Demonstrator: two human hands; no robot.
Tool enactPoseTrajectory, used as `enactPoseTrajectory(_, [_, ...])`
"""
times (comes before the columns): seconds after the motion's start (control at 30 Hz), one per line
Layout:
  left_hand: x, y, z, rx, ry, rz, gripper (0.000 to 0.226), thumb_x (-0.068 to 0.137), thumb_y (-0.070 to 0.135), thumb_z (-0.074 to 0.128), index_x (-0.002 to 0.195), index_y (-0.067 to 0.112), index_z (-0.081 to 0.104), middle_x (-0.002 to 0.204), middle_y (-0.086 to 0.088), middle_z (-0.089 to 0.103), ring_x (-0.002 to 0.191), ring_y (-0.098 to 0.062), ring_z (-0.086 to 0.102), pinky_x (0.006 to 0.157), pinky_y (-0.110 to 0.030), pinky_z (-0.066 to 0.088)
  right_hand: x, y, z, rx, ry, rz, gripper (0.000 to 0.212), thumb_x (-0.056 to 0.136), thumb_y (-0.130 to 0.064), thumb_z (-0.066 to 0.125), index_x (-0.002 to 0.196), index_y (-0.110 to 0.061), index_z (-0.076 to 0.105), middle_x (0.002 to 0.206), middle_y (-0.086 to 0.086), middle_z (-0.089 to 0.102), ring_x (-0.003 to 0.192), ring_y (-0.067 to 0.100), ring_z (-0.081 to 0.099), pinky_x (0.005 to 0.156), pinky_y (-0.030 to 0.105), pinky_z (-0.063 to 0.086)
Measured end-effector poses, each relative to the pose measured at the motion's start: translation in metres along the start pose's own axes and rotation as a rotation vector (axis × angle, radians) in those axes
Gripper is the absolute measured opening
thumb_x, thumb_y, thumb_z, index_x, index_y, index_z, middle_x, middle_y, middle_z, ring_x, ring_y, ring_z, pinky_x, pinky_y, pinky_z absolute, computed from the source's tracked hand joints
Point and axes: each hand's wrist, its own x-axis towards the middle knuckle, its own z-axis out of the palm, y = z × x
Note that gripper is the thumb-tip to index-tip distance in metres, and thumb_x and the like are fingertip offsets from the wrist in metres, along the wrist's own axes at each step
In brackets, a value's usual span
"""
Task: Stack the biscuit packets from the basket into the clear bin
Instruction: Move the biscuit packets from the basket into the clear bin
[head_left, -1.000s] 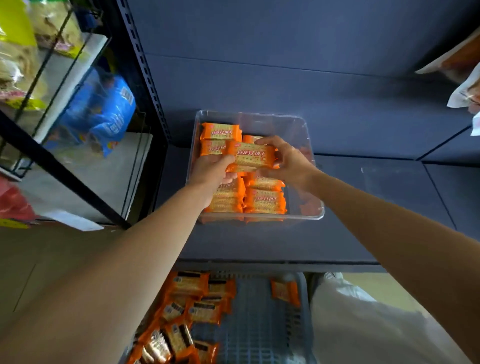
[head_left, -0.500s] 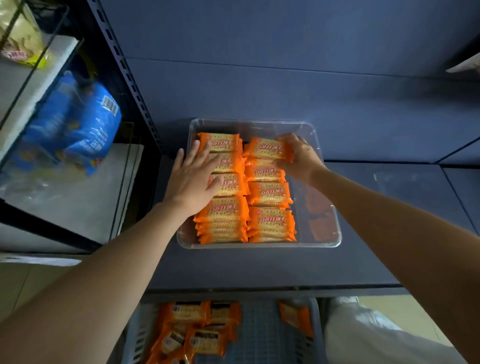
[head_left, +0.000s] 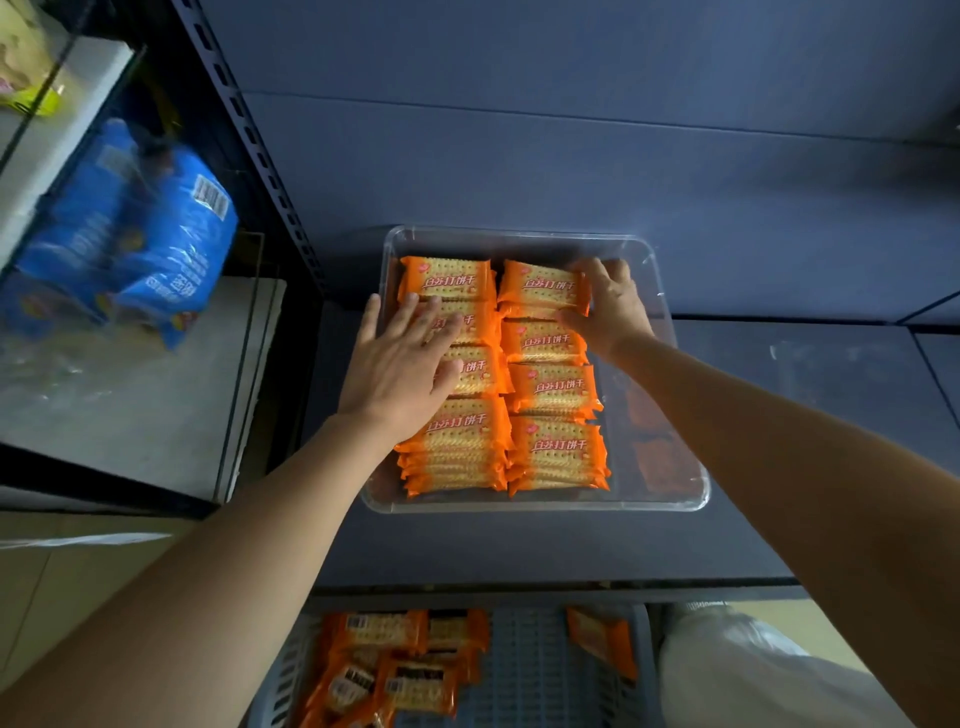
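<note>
1. Orange biscuit packets (head_left: 556, 447) lie in two side-by-side columns inside the clear bin (head_left: 535, 505). The bin sits mid-frame on a dark blue shelf (head_left: 519, 551). The columns crowd toward the bin's left wall, and at the near end several layers show one on another.
2. The left hand (head_left: 400, 364) lies flat on the left column. Its fingers (head_left: 415, 317) are straight and spread, released, pressing on the packet tops and gripping nothing.
3. The right hand (head_left: 610, 306) reaches to the far end of the right column. Its fingers curl over the right end of the far right packet (head_left: 540, 288), with the thumb at that packet's near edge, so the hand grasps it. This packet lies on top of the column.
4. At the bottom of the frame, below the shelf edge, a blue-grey basket (head_left: 535, 670) holds loose packets (head_left: 400, 675). Most are heaped at its left, and one lies apart at the right.
5. At the left of the frame, blue bags (head_left: 161, 244) rest on a pale shelf (head_left: 130, 415) behind a black perforated post (head_left: 249, 140).
6. Pale cloth (head_left: 737, 675) shows at the lower right, beside the basket.
</note>
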Motion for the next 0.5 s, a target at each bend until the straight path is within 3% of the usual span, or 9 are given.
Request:
enactPoseTrajectory(0.1, [-0.001,0.001,0.0,0.013,-0.002,-0.004,0.062,0.096,0.055,0.003,0.153,0.032,0.005,0.161,0.001,0.007,0.149,-0.021,0.0,0.119,-0.052,-0.006,-0.001,-0.001,0.008,-0.095,0.184,-0.032,0.056,0.081,-0.018,0.07,0.13,-0.018,0.045,0.125,0.013,0.041,0.116,0.03,0.042,0.096,0.045,0.044])
enactPoseTrajectory(0.2, [-0.001,0.0,0.001,0.015,-0.001,-0.001,0.061,0.097,0.055,0.004,0.153,0.031,0.006,0.161,0.001,0.007,0.149,-0.022,0.0,0.119,-0.052,-0.005,-0.001,-0.007,0.013,-0.116,0.288,-0.07,0.038,0.082,-0.013,0.067,0.117,-0.015,0.052,0.118,0.012,0.047,0.108,0.029,0.045,0.089,0.043,0.045])
enactPoseTrajectory(0.3, [-0.001,0.001,0.001,0.018,0.0,0.002,0.06,0.097,0.055,0.005,0.153,0.032,0.006,0.161,0.001,0.006,0.149,-0.022,-0.002,0.119,-0.053,-0.005,-0.003,-0.007,0.017,-0.041,0.268,-0.092,0.028,0.084,-0.007,0.064,0.11,-0.013,0.057,0.116,0.011,0.051,0.108,0.028,0.048,0.086,0.042,0.049])
enactPoseTrajectory(0.5, [-0.005,0.0,-0.006,-0.041,-0.036,0.014,0.058,0.099,0.052,0.015,0.153,0.031,0.006,0.161,0.0,0.0,0.148,-0.024,-0.011,0.118,-0.051,-0.01,-0.013,-0.012,0.005,-0.035,0.183,-0.066,0.042,0.085,-0.016,0.068,0.125,-0.016,0.054,0.126,0.009,0.05,0.117,0.027,0.046,0.097,0.04,0.046])
